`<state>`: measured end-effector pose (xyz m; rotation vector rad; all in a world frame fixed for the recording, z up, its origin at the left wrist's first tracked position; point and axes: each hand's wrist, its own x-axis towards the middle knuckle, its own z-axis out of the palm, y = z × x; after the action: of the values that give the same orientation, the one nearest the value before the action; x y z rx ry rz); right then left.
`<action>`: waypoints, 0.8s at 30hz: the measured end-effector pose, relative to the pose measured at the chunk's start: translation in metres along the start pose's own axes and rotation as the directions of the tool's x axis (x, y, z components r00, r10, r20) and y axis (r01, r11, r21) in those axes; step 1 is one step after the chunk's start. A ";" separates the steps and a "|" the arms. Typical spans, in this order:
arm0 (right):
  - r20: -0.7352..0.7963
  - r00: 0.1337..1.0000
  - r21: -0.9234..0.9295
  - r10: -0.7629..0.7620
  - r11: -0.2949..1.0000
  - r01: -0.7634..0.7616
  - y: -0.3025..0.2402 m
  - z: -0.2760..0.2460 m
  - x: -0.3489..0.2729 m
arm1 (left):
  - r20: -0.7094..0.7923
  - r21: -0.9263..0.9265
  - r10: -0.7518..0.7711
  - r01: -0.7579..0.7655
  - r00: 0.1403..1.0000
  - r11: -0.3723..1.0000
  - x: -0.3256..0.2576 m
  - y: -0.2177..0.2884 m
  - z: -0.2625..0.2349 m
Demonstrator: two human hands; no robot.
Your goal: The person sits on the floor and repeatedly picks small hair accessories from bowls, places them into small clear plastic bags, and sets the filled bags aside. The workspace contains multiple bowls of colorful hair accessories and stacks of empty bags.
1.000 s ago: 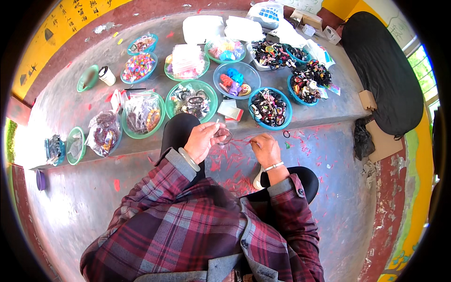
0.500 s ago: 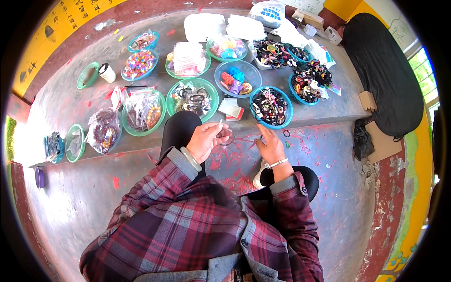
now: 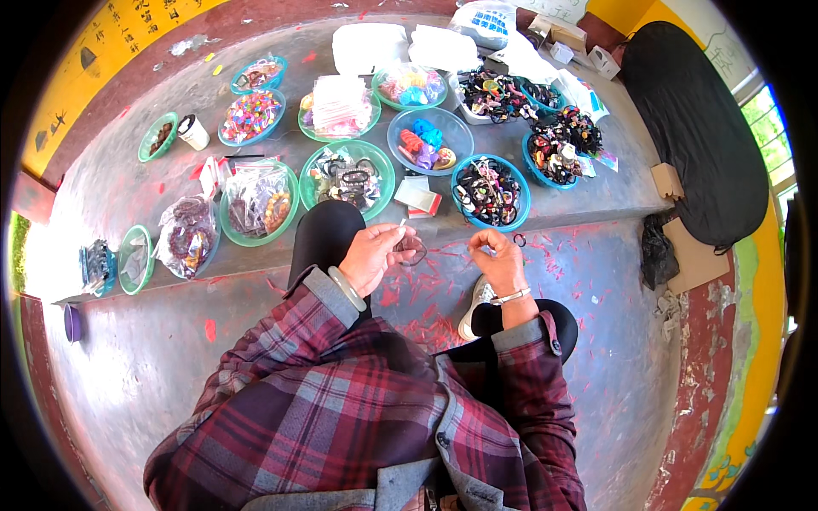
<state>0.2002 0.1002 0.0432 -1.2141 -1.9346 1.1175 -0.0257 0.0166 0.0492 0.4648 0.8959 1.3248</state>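
Note:
My left hand [image 3: 371, 258] is closed around a dark brown loop [image 3: 417, 253], which looks like a hair tie and sticks out past its fingers. A small white tip [image 3: 403, 223] shows between the thumb and forefinger of that hand. To the right, my right hand [image 3: 501, 262] is curled with thumb and forefinger pinched together; anything held there is too small to make out. Just beyond it is a small black ring [image 3: 520, 240]. In front stands a blue bowl [image 3: 527, 204] full of dark hair ties, with a green bowl [image 3: 391, 192] of wrapped pieces farther left.
Several more bowls crowd the raised concrete ledge [image 3: 562, 209], among them a clear blue bowl [image 3: 466, 136] with colourful pieces. A white-and-red box [image 3: 419, 197] lies between two bowls. Red scraps [image 3: 417, 319] litter the floor. A long black bag [image 3: 694, 136] leans at the right.
My right hand has drawn slightly back toward me, its fingers going from outstretched to a curled pinch. My left hand has stayed nearly still with the loop.

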 end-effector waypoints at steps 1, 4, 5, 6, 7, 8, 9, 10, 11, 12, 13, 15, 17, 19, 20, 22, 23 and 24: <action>0.046 0.994 0.095 0.103 0.990 -0.107 -0.012 -0.001 -0.001 | -0.006 -0.003 -0.001 0.001 1.000 1.000 0.000 -0.001 -0.001; 0.099 0.982 0.119 0.164 0.977 -0.175 -0.015 0.001 -0.003 | -0.015 -0.005 -0.007 0.007 1.000 1.000 0.001 -0.003 -0.001; 0.098 0.985 0.088 0.145 0.984 -0.154 -0.014 0.002 -0.003 | -0.015 -0.001 -0.008 0.008 1.000 1.000 0.001 -0.002 -0.001; 0.065 0.992 0.059 0.107 0.992 -0.111 -0.015 0.003 -0.004 | -0.016 0.001 -0.008 0.008 1.000 1.000 0.000 -0.001 -0.001; 0.034 0.997 0.029 0.068 0.997 -0.069 -0.016 0.004 -0.005 | -0.017 0.001 -0.008 0.008 1.000 1.000 0.000 -0.001 -0.001; 0.004 1.000 -0.003 0.027 1.000 -0.027 -0.017 0.005 -0.005 | -0.019 0.000 -0.007 0.007 1.000 1.000 0.000 -0.001 -0.001; 0.025 0.999 0.056 0.029 0.998 -0.030 -0.015 0.006 -0.004 | -0.018 0.000 -0.007 0.007 1.000 1.000 0.000 -0.001 -0.001; 0.047 0.998 0.114 0.029 0.993 -0.034 -0.009 0.007 -0.004 | -0.012 -0.003 -0.004 0.004 1.000 1.000 0.000 -0.001 0.000; 0.068 0.997 0.171 0.028 0.984 -0.040 -0.002 0.008 -0.003 | -0.005 -0.007 -0.002 0.002 1.000 1.000 0.000 -0.001 0.000; 0.165 0.984 -0.031 -0.061 0.997 0.067 0.010 0.007 0.001 | 0.002 -0.010 -0.001 0.001 1.000 1.000 0.001 -0.001 0.000; 0.276 0.953 -0.220 -0.122 0.958 0.186 0.023 0.003 0.005 | 0.007 -0.001 -0.006 0.006 1.000 1.000 0.000 -0.001 0.001; 0.339 0.936 -0.414 -0.091 0.879 0.236 0.027 0.005 0.004 | 0.010 0.015 -0.009 0.008 1.000 1.000 0.000 0.001 0.000; 0.208 0.978 -0.468 0.032 0.881 0.071 0.003 0.012 0.001 | -0.008 0.005 -0.007 0.007 1.000 1.000 -0.001 0.002 0.001; 0.091 0.995 -0.169 -0.050 0.984 0.065 0.015 0.010 0.004 | -0.009 -0.006 -0.001 0.001 1.000 1.000 -0.003 0.000 0.003; 0.024 0.997 -0.011 -0.075 0.997 0.075 0.023 0.007 0.006 | 0.005 -0.007 0.008 -0.008 1.000 1.000 -0.001 -0.002 0.003; 0.024 0.992 0.251 0.125 0.960 -0.127 0.018 0.005 0.010 | 0.005 0.005 0.014 -0.014 1.000 1.000 -0.001 0.000 0.002; 0.045 0.981 0.397 0.186 0.898 -0.189 0.015 0.006 0.009 | -0.009 0.015 0.008 -0.008 1.000 1.000 -0.002 0.000 0.001; 0.075 0.967 0.527 0.244 0.813 -0.246 0.006 0.003 0.007 | -0.019 0.020 0.001 -0.001 1.000 1.000 -0.003 0.000 0.001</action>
<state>0.1969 0.1069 0.0368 -1.1531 -1.3391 1.6564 -0.0248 0.0142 0.0505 0.4686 0.9250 1.3242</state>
